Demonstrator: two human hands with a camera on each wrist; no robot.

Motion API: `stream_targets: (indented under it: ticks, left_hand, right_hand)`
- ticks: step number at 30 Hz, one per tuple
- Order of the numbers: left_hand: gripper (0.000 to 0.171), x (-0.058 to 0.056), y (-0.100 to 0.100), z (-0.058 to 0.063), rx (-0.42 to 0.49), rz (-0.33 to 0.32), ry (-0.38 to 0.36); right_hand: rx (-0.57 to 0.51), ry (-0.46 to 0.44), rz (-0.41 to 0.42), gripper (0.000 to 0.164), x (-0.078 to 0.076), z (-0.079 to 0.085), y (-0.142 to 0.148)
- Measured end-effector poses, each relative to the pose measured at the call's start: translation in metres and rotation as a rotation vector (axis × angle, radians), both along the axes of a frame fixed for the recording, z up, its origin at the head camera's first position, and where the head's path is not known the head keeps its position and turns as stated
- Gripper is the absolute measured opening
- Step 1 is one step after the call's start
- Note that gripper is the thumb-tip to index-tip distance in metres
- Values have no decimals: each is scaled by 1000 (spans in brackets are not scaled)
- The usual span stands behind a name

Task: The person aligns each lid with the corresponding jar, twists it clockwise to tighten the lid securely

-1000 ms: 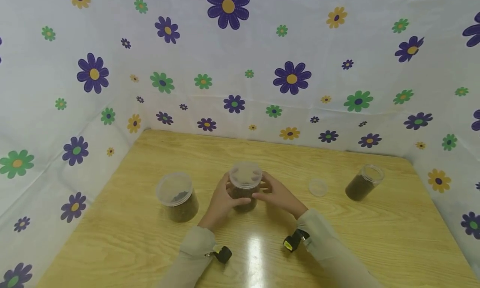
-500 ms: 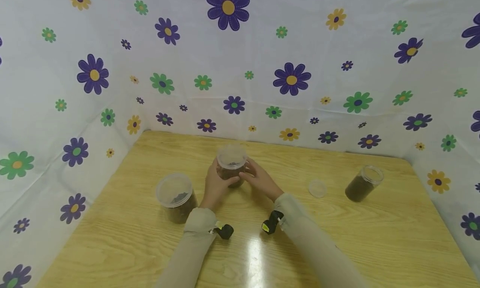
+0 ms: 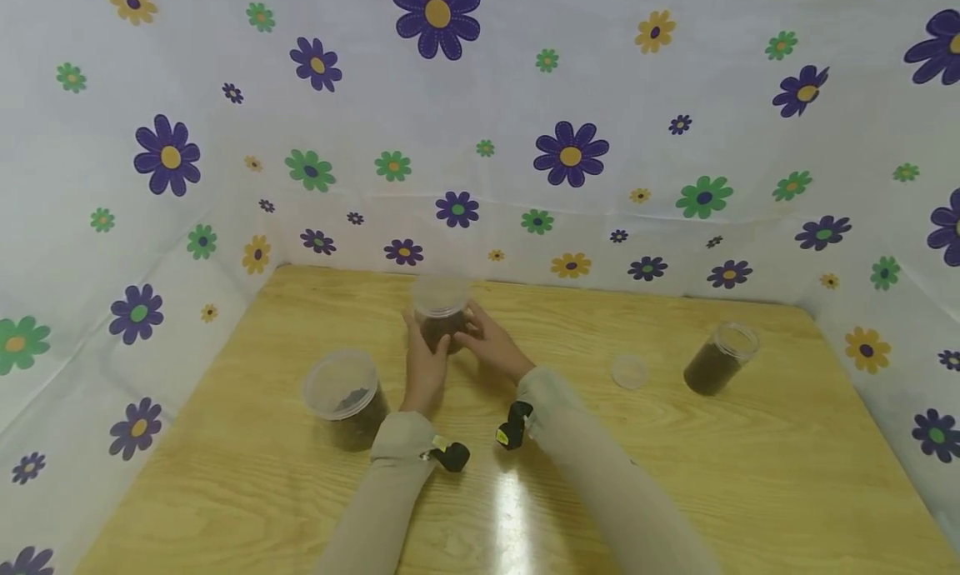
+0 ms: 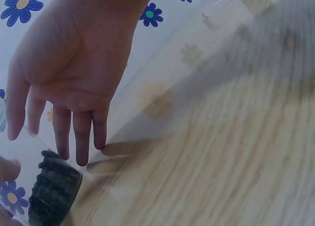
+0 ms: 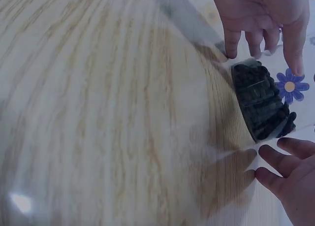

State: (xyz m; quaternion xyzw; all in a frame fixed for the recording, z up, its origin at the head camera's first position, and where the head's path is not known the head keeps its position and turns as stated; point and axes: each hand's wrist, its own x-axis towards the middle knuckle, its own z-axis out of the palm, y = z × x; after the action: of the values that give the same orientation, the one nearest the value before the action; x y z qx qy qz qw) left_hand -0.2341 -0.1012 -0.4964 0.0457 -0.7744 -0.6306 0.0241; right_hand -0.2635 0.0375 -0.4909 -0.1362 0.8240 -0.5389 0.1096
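In the head view a clear plastic jar (image 3: pixel 442 318), partly filled with dark pieces, stands near the table's back edge. My left hand (image 3: pixel 425 368) is at its left side and my right hand (image 3: pixel 497 346) at its right. The left wrist view has the left hand (image 4: pixel 74 63) with long, straightened fingers just beside the jar (image 4: pixel 54 189). Seen from the right wrist, the fingers of the right hand (image 5: pixel 261 14) are loosely extended, and small gaps show between both hands and the jar (image 5: pixel 261 100).
Another wide clear jar (image 3: pixel 347 400) with dark contents stands nearer on the left. To the right lie a small clear round lid (image 3: pixel 629 372) and a slimmer jar (image 3: pixel 720 360) of dark contents. A flowered white cloth (image 3: pixel 510 125) rises behind the wooden table (image 3: pixel 750 475).
Both hands have carried the jar away and to the left, from mid-table toward the back. Their fingers have now loosened from its sides. The view has shifted slightly.
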Motion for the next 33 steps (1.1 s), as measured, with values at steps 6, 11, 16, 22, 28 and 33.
stream_targets:
  ticks: [6,11,16,22,28,33]
  left_hand:
    - [96,4,6,-1,25,23,-86]
    - [113,17,17,5,-20,56,-41]
    - [121,38,31,11,-51,27,-5]
    - [116,68,53,15,-85,-59,112]
    - [100,93,82,22,-125,-186,325]
    - [93,100,103,26,-148,-264,429]
  right_hand:
    - [76,-9,-8,78,9,0,4]
    - [70,20,-3,81,30,12,16]
    - [85,98,-5,82,65,36,37]
    - [119,202,-13,78,109,59,73]
    - [164,354,-18,51,149,68,119]
    - [227,406,-36,34,174,69,163]
